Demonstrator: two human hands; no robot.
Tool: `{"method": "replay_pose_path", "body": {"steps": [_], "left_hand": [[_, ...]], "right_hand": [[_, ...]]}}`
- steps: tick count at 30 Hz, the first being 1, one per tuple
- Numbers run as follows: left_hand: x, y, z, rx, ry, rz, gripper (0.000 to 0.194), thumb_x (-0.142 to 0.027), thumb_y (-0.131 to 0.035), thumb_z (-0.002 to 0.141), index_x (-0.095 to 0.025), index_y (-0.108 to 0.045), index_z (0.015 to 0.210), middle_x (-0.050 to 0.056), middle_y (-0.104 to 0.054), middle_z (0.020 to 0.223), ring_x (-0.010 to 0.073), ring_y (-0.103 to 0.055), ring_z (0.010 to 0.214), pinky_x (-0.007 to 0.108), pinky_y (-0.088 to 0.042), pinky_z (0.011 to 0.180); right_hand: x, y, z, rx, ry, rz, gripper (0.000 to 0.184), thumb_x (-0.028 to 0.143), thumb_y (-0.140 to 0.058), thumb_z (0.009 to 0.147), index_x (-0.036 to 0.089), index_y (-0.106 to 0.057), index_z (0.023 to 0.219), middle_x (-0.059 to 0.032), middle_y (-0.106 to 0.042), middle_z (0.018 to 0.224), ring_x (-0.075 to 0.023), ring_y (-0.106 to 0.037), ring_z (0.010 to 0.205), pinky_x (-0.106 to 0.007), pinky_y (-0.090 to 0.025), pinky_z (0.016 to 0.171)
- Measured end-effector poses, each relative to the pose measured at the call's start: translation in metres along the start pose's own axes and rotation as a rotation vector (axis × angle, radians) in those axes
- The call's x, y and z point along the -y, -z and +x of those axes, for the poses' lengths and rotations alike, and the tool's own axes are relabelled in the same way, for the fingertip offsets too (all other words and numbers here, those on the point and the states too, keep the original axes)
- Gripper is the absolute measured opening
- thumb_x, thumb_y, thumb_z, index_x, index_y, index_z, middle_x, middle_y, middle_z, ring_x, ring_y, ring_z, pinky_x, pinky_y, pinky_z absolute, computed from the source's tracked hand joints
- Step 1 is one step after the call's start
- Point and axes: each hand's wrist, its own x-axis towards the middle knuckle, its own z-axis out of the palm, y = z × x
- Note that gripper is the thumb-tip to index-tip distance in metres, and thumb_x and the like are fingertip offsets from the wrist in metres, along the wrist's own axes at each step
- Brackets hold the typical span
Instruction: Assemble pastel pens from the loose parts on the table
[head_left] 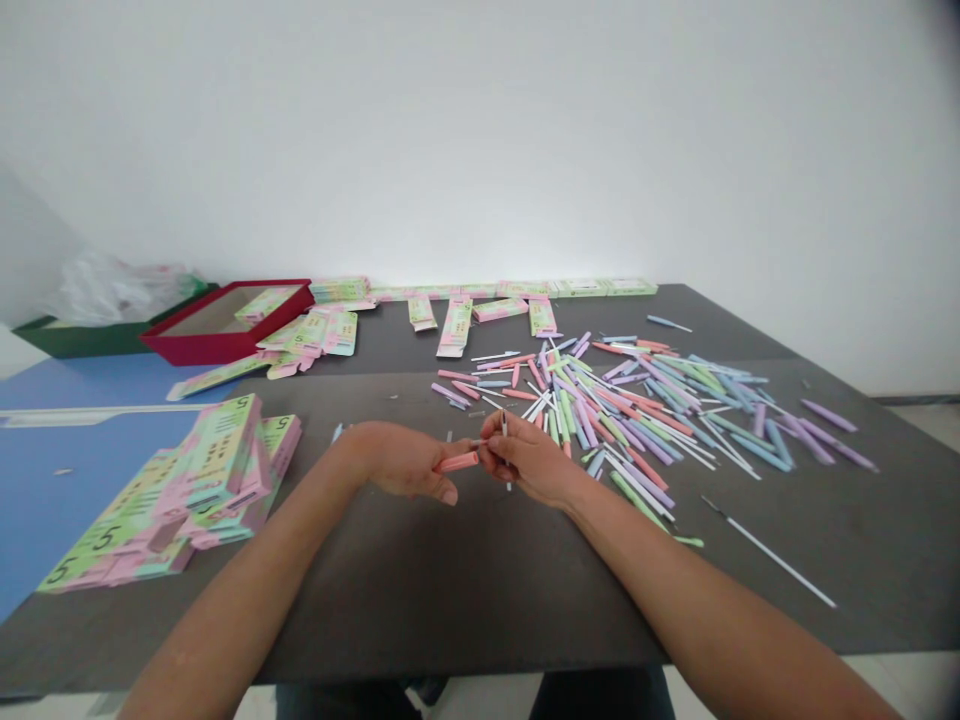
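Note:
My left hand (405,462) is closed around a coral pen barrel (459,462) above the dark table. One end of it points towards my right hand (529,462), whose fingers are pinched on a thin white pen refill (509,487) held nearly upright. The fingertips of both hands are close together, and whether the two pieces touch is hidden. Just beyond my right hand lies a loose pile of pastel pen barrels (592,405) and white refills (697,455). A single refill (780,560) lies apart at the right.
Green and pink cartons (217,460) are stacked at the left, with more flat cartons (322,335) behind them. A red box (202,350) and a green tray (82,340) with a plastic bag (124,290) stand at back left. Cartons (585,288) line the wall.

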Motion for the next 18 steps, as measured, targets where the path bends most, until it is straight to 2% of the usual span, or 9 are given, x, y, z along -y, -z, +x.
{"method": "replay_pose_path", "body": {"steps": [4,11,13,18], "left_hand": [[-0.003,-0.001,0.003,0.020,-0.030,0.002,0.050,-0.045,-0.048,0.086,-0.019,-0.046,0.129,0.002,-0.066,0.082,0.0171,-0.054,0.064,0.022,-0.037,0.057],[-0.013,0.000,0.005,0.049,0.036,0.072,0.052,-0.046,-0.051,0.084,-0.017,-0.049,0.127,0.005,-0.068,0.078,0.0184,-0.056,0.061,0.023,-0.034,0.051],[-0.015,0.000,0.005,0.053,0.036,0.065,0.047,-0.046,-0.051,0.085,-0.015,-0.053,0.120,0.005,-0.068,0.078,0.0186,-0.057,0.063,0.023,-0.035,0.052],[-0.016,-0.001,0.005,0.074,0.043,0.030,0.033,-0.042,-0.053,0.085,-0.017,-0.060,0.105,0.001,-0.065,0.072,0.0158,-0.053,0.059,0.022,-0.034,0.050]], "right_hand": [[-0.001,-0.002,-0.002,0.030,0.034,-0.169,0.009,0.027,-0.049,0.085,0.019,-0.046,0.088,0.0042,-0.059,0.061,-0.0069,-0.041,0.041,-0.019,-0.026,0.040],[0.009,-0.002,-0.007,-0.005,0.076,-0.516,0.004,0.019,-0.047,0.084,0.019,-0.050,0.086,0.0062,-0.052,0.058,-0.0082,-0.043,0.051,-0.019,-0.031,0.049],[0.011,-0.003,-0.007,0.008,0.073,-0.517,0.006,0.018,-0.046,0.083,0.019,-0.051,0.086,0.0061,-0.049,0.058,-0.0083,-0.042,0.052,-0.020,-0.031,0.050],[0.013,-0.001,-0.008,0.098,-0.014,-0.353,0.015,0.017,-0.041,0.081,0.016,-0.055,0.087,0.0045,-0.048,0.060,-0.0079,-0.041,0.050,-0.020,-0.029,0.046]]}}
